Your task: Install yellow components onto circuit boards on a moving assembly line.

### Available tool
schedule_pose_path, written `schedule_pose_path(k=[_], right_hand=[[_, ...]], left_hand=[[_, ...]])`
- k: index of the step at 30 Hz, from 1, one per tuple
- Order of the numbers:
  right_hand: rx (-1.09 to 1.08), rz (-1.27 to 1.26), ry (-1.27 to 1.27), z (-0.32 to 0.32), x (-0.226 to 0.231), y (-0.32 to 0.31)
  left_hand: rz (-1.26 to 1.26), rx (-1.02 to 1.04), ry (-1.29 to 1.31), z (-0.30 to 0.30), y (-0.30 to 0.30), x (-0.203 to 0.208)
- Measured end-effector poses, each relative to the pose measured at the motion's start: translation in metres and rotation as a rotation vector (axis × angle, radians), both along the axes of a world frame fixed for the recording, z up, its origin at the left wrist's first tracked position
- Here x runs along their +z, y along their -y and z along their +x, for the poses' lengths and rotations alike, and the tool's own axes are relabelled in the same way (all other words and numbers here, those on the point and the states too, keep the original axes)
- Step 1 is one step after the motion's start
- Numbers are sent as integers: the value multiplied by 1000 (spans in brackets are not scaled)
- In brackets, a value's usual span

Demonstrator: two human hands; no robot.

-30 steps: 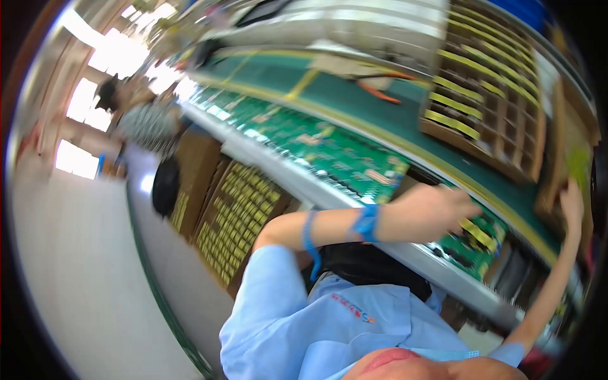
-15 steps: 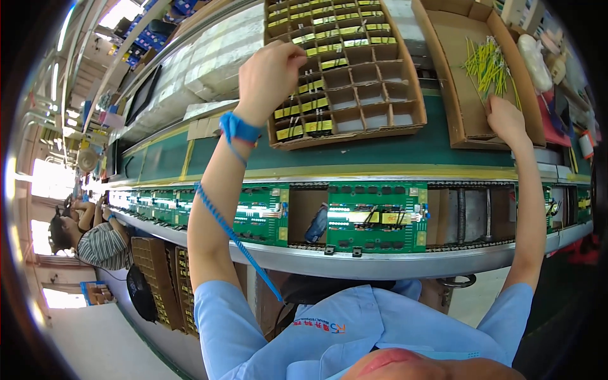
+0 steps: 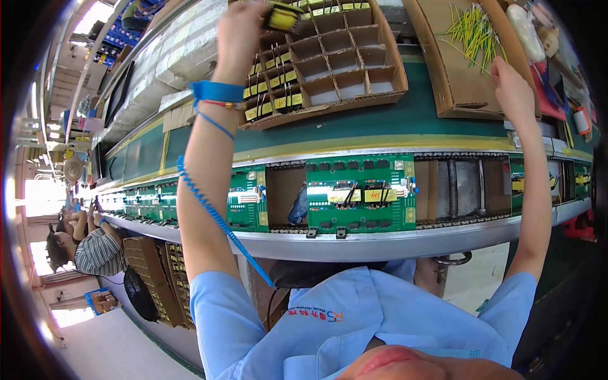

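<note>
Our left hand [image 3: 239,31] is raised over the compartmented cardboard tray [image 3: 329,57] at the far side of the desk [image 3: 405,120], its grip clenched on a small yellow and black component [image 3: 283,16], which sits at the fingertips just above the tray's upper left cells. Several of the tray's left cells hold more yellow components of the same kind; the cells toward its right stand bare. A blue wrist strap [image 3: 216,92] circles our left wrist, and a blue coiled cord [image 3: 218,218] runs from it down along the forearm toward our light blue shirt [image 3: 354,323].

Our right hand [image 3: 512,88] reaches to the near right corner of the open cardboard box [image 3: 453,82] beside the tray. Yellow-green wire pieces [image 3: 472,35] lie loose inside that box. The fingers point into the box, away from us, and we cannot tell whether this grip is clenched or released, or whether it has a wire.

Below both hands, a green circuit board [image 3: 360,193] lies on the conveyor line [image 3: 380,244] along the near edge of the desk. Far off to the left, another person in a striped shirt [image 3: 98,252] sits at the same line.
</note>
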State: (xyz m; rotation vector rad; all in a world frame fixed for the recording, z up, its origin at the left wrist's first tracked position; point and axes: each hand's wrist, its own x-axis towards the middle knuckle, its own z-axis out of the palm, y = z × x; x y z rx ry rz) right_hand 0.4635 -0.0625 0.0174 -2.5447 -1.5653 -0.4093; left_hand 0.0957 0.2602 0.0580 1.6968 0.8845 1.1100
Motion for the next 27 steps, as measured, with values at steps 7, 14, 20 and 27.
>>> schedule_pose_path(k=[7, 14, 20, 27], right_hand=[[14, -60, 93, 0, 13, 20], [57, 93, 85, 9, 17, 33], [148, 308, -739, -63, 7, 50], [398, 362, -1043, -130, -3, 52]], left_hand=[[-1083, -1021, 661, -43, -6, 0], [-604, -459, 489, -47, 43, 5], [-479, -450, -16, -111, 156, 8], [-463, -310, -203, -127, 229, -34]])
